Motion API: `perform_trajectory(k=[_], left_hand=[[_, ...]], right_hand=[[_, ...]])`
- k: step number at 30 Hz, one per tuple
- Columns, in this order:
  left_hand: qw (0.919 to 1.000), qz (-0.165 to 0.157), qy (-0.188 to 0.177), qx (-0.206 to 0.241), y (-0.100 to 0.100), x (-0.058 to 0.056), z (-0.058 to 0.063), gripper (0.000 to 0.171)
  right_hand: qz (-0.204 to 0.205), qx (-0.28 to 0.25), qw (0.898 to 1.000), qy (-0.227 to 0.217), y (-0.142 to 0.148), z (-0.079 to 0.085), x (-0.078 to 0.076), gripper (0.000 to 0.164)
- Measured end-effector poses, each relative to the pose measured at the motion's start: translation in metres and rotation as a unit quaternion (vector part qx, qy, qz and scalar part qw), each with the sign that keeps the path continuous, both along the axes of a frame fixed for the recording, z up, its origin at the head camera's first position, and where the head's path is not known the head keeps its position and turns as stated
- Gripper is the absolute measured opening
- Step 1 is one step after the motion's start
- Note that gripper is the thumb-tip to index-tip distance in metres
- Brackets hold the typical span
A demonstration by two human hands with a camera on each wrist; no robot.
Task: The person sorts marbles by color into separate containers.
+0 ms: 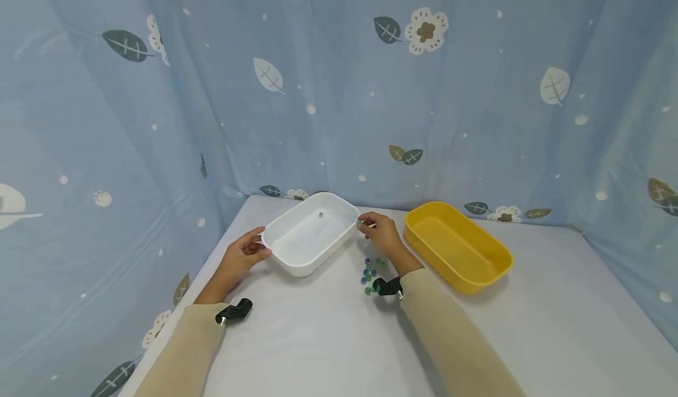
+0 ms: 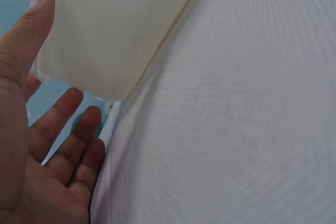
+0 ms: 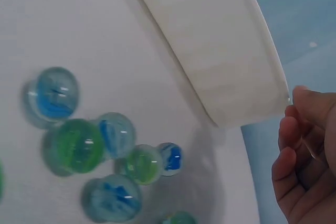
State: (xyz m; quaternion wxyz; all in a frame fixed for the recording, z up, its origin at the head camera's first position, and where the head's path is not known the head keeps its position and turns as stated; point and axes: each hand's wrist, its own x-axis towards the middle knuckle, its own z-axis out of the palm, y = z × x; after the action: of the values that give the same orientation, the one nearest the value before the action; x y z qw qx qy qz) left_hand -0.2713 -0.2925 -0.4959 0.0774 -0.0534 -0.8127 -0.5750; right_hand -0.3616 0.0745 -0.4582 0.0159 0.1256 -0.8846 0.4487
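Note:
A white plastic basin (image 1: 312,238) lies diagonally on the table, with a small marble (image 1: 321,214) inside. At its near-left end my left hand (image 1: 242,260) grips the rim; in the left wrist view the thumb lies over the edge, and several fingers (image 2: 63,150) are spread loosely beneath. My right hand (image 1: 380,231) is at the basin's right end, fingertips against the rim corner. A bluish glass marble (image 1: 358,223) shows between its thumb and fingers, mostly hidden. Below that hand, several blue and green marbles (image 3: 79,145) lie loose on the table.
A yellow basin (image 1: 455,244) stands right of my right forearm. The white tabletop (image 1: 307,338) runs back to a blue patterned curtain (image 1: 328,91), which also encloses both sides. A black wrist camera (image 1: 389,286) hangs just above the loose marbles.

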Motion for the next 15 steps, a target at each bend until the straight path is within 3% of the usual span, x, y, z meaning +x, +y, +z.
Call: perform_trajectory(k=[5, 12, 15], left_hand=[[1.0000, -0.005, -0.004, 0.004, 0.005, 0.002, -0.004, 0.076], [0.9999, -0.012, -0.009, 0.003, 0.015, 0.018, 0.025, 0.074], [0.9998, -0.012, -0.004, 0.013, 0.013, 0.017, 0.026, 0.075]], right_hand=[[-0.004, 0.020, 1.000, -0.005, -0.001, 0.001, -0.006, 0.023], [0.005, 0.015, 1.000, -0.001, -0.007, 0.005, -0.015, 0.023], [0.004, 0.003, 1.000, -0.007, -0.010, 0.006, -0.019, 0.024]])
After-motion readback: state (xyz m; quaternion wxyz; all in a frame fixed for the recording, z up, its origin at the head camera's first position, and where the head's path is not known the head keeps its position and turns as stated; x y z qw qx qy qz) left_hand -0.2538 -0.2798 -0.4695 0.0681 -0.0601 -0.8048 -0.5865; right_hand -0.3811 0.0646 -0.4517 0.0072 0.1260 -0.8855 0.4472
